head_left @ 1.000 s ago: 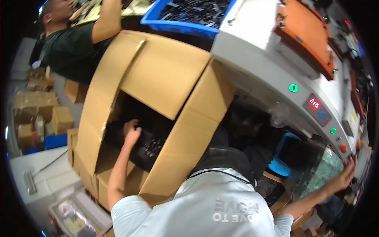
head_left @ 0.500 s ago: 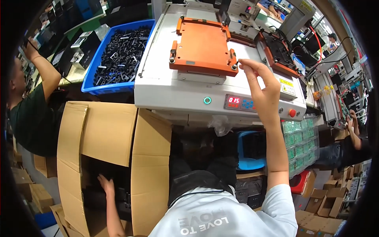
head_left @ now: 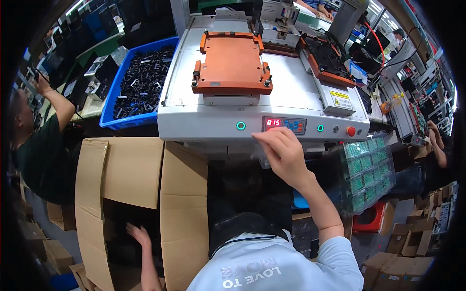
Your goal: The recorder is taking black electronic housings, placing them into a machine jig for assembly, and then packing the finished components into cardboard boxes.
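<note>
My left hand [head_left: 140, 234] is down inside a tall cardboard box [head_left: 183, 213], fingers stretched and apart, near dark contents that are hard to make out. My right hand [head_left: 285, 154] hovers in front of the white machine's control panel [head_left: 297, 127], thumb and fingertips pinched together; whatever they may hold is too small to tell. Beyond it, an orange fixture plate [head_left: 232, 59] with raised corner blocks sits on top of the white machine [head_left: 177, 97]. Nothing lies on the plate.
A blue bin [head_left: 108, 114] of small black parts stands left of the machine. To the right are a second orange fixture [head_left: 335, 76] with a black part, a red button [head_left: 350, 131] and clear trays [head_left: 361, 189] of green boards. A co-worker [head_left: 46, 155] sits at left.
My right hand has drawn back from the orange plate's right corner toward me, down before the control panel. My left hand stays in the box, slightly shifted. The whole view has tilted.
</note>
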